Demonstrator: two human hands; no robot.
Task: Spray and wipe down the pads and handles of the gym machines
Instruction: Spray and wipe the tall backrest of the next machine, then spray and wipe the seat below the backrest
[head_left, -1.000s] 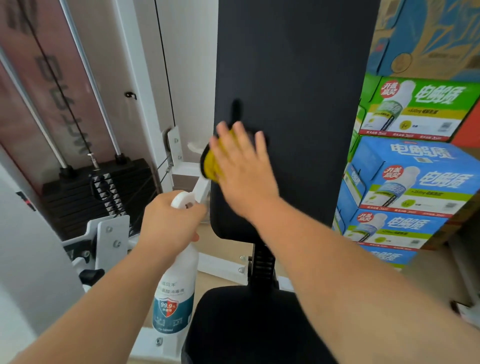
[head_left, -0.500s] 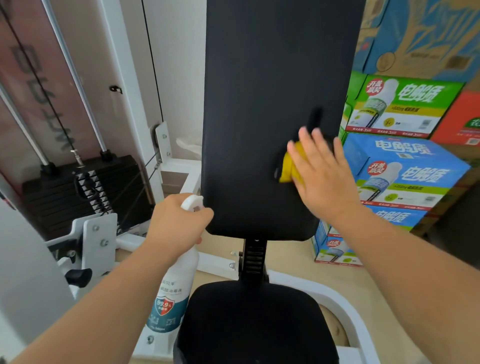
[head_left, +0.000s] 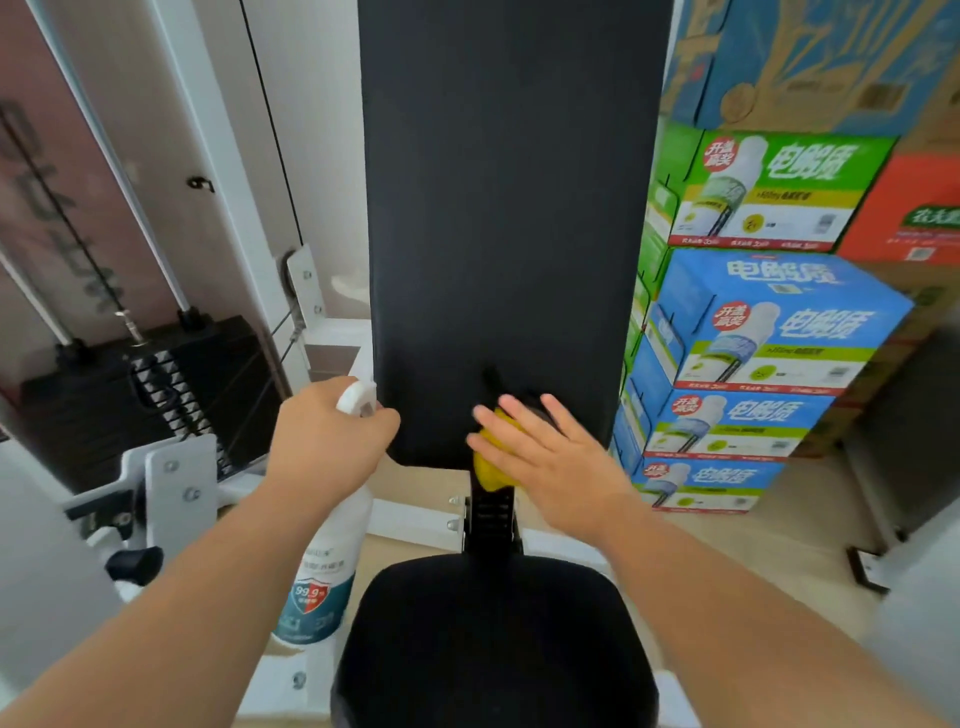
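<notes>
A tall black back pad (head_left: 511, 218) stands upright ahead, with a round black seat pad (head_left: 493, 639) below it. My right hand (head_left: 545, 452) presses a yellow cloth (head_left: 491, 467) flat against the pad's lower edge, fingers straight and spread. The cloth pokes out under my palm, over the black seat post. My left hand (head_left: 327, 441) grips the trigger head of a white spray bottle (head_left: 319, 582) with a teal label, held upright left of the pads.
A black weight stack (head_left: 150, 384) with cables and white frame bars (head_left: 176, 483) fills the left. Stacked blue and green drink cartons (head_left: 748, 343) stand close on the right. Wooden floor shows beneath the seat.
My right hand slid the cloth from the pad's left side to its right edge, then down to the bottom middle. The bottle stayed put in my left hand.
</notes>
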